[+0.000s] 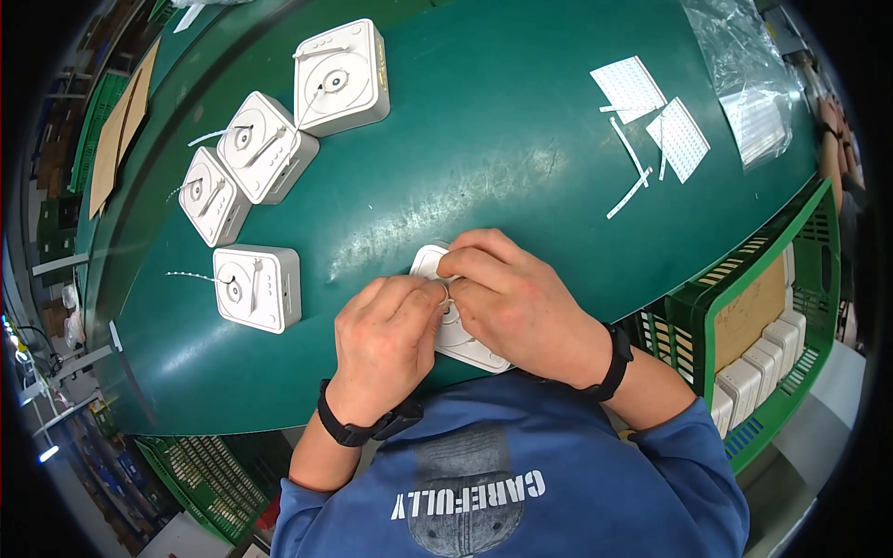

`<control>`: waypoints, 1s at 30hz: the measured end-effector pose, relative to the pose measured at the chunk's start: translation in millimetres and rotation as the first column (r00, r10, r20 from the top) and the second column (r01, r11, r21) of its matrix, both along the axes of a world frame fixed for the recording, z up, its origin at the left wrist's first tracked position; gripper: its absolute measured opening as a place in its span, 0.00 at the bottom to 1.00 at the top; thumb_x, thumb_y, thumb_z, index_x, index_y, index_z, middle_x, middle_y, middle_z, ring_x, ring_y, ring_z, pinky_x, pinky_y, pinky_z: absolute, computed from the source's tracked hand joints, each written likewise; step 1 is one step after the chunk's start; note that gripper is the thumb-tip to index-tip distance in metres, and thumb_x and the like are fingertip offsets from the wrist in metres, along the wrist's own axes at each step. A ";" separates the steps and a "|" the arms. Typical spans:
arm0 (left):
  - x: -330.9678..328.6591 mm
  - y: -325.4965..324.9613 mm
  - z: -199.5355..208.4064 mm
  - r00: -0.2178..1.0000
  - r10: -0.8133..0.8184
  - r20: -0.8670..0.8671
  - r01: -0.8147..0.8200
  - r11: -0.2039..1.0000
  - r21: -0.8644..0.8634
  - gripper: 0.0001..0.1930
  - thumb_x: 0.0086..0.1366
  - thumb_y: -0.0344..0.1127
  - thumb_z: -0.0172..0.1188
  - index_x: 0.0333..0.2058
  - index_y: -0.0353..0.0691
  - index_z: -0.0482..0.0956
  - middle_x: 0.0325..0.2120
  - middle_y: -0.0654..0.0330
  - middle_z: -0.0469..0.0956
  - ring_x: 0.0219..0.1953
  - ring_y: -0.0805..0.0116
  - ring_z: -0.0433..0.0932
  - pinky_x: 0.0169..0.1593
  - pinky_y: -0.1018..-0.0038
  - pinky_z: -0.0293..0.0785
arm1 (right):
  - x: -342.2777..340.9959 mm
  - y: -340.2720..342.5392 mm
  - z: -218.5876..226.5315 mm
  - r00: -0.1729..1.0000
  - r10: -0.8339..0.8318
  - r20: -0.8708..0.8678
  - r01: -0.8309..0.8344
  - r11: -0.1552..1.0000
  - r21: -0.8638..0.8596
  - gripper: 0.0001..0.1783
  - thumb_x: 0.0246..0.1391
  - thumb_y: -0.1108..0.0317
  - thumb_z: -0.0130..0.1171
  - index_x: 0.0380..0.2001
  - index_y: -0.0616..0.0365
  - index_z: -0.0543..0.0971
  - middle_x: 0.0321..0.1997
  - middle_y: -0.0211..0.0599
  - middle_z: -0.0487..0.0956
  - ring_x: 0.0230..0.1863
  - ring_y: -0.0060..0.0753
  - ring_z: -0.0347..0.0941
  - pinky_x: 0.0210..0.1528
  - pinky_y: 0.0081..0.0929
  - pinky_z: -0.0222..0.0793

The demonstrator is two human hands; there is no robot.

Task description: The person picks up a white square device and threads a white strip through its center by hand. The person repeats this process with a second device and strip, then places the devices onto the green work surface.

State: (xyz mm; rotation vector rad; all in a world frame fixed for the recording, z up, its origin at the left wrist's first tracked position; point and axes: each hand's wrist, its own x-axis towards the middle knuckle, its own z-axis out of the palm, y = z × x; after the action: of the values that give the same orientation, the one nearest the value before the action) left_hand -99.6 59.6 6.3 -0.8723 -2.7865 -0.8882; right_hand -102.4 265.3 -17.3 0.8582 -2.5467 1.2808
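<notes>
A small white device shaped like a record player (473, 352) lies at the table's near edge, mostly covered by my hands. My left hand (383, 330) is closed, its thumb and fingertips pinched together over the middle of the device. Closed too, my right hand (521, 298) bends its fingers over the far right part, its fingertips close to the left ones. Between them a thin, pale curved piece shows, too small to name. What either hand pinches is hidden.
Several similar white devices (256, 288) with thin strips or cords stand at the left. Label sheets (628, 90), loose strips (629, 149) and a clear plastic bag (739, 65) lie far right. A green crate (684, 325) holds white units. Another person's hand (831, 116) shows at the right edge.
</notes>
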 end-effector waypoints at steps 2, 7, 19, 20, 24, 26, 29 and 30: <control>0.1 -0.3 -0.8 1.000 0.001 -0.003 -0.001 1.000 -0.007 0.13 0.57 0.23 0.73 0.41 0.40 0.85 0.37 0.60 0.84 0.36 0.56 0.83 0.38 0.63 0.81 | 2.2 -2.3 2.3 1.000 -0.015 -0.010 0.015 0.999 0.040 0.06 0.49 0.80 0.67 0.33 0.64 0.83 0.49 0.35 0.81 0.57 0.43 0.78 0.55 0.37 0.81; -0.5 -2.1 -4.2 1.000 -0.006 -0.018 0.007 0.999 0.034 0.13 0.56 0.23 0.73 0.41 0.40 0.85 0.37 0.60 0.84 0.36 0.57 0.83 0.38 0.63 0.81 | -5.7 -1.2 12.5 1.000 -0.006 -0.017 0.008 0.987 0.162 0.06 0.49 0.79 0.67 0.32 0.63 0.83 0.49 0.34 0.81 0.56 0.42 0.78 0.53 0.37 0.81; 0.9 -1.4 -6.6 0.999 0.022 -0.024 -0.020 0.998 0.062 0.12 0.57 0.23 0.72 0.41 0.40 0.86 0.37 0.60 0.84 0.36 0.58 0.83 0.39 0.64 0.81 | -3.4 -3.9 3.5 0.998 -0.031 -0.050 0.036 0.994 0.101 0.06 0.48 0.78 0.69 0.32 0.61 0.83 0.50 0.33 0.82 0.56 0.41 0.79 0.57 0.40 0.75; 1.1 -1.2 -7.2 0.999 0.019 -0.029 -0.017 0.997 0.073 0.12 0.57 0.23 0.72 0.41 0.40 0.86 0.37 0.61 0.84 0.36 0.58 0.83 0.39 0.64 0.81 | -2.7 -3.8 2.9 0.997 -0.045 -0.059 0.050 0.995 0.082 0.06 0.48 0.78 0.69 0.31 0.61 0.83 0.50 0.33 0.82 0.56 0.41 0.79 0.58 0.41 0.74; 0.4 0.4 -6.3 0.999 0.004 -0.045 -0.001 0.998 0.069 0.12 0.57 0.24 0.71 0.41 0.40 0.86 0.36 0.61 0.84 0.35 0.59 0.83 0.38 0.64 0.81 | -2.8 0.1 6.0 0.996 0.000 -0.094 0.011 0.993 0.116 0.06 0.48 0.78 0.69 0.32 0.61 0.83 0.49 0.34 0.83 0.56 0.42 0.79 0.57 0.41 0.75; 0.6 1.9 -3.8 0.999 -0.004 -0.051 0.007 0.998 0.060 0.12 0.57 0.24 0.71 0.41 0.40 0.86 0.36 0.61 0.84 0.35 0.59 0.83 0.38 0.64 0.81 | 1.2 -0.3 11.1 0.995 -0.004 -0.099 0.020 0.988 0.153 0.06 0.48 0.78 0.69 0.32 0.62 0.83 0.49 0.34 0.82 0.56 0.43 0.79 0.57 0.40 0.75; 1.8 5.9 1.9 0.999 0.028 -0.027 -0.028 1.000 0.006 0.12 0.57 0.21 0.72 0.38 0.38 0.83 0.35 0.58 0.84 0.34 0.53 0.83 0.36 0.61 0.79 | 5.6 0.1 14.2 0.993 -0.012 -0.113 0.038 0.973 0.227 0.06 0.48 0.77 0.69 0.32 0.62 0.84 0.49 0.35 0.82 0.56 0.43 0.79 0.57 0.40 0.75; 1.3 6.4 2.6 0.999 0.026 -0.029 -0.026 1.000 0.004 0.12 0.57 0.21 0.72 0.38 0.38 0.83 0.35 0.58 0.84 0.34 0.53 0.83 0.36 0.61 0.79 | 6.1 1.2 12.5 0.996 -0.019 -0.093 0.037 0.979 0.201 0.07 0.48 0.78 0.69 0.32 0.62 0.84 0.49 0.35 0.82 0.56 0.44 0.79 0.56 0.40 0.75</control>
State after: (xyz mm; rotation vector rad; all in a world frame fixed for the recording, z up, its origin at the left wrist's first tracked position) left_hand -98.3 66.0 9.0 -0.8399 -2.7647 -0.8691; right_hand -96.3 266.5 -4.8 0.8922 -2.6386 0.9636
